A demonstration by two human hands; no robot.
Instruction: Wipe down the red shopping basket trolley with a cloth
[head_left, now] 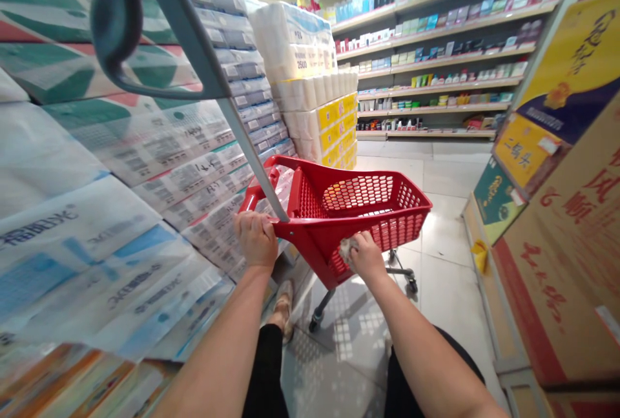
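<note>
A red plastic shopping cart [314,247] with perforated basket walls stands on wheels before me, turned sideways. Its grey pull handle [194,37] rises on a metal pole toward the upper left. My left hand [256,237] is closed around the cart's red rear handle, near the foot of the pole. Crumpled in the closed fingers of my right hand [367,255] is a pale, dirty-looking cloth [345,249], pressed against the near side wall of the basket. Part of the cloth is hidden by the fingers. No goods show inside the basket.
Stacked tissue packs [111,263] rise close on the left, with toilet roll bundles [303,88] behind the cart. Cardboard cartons [566,256] line the right. Product shelves [436,50] fill the back. My feet are on a tiled floor [440,256].
</note>
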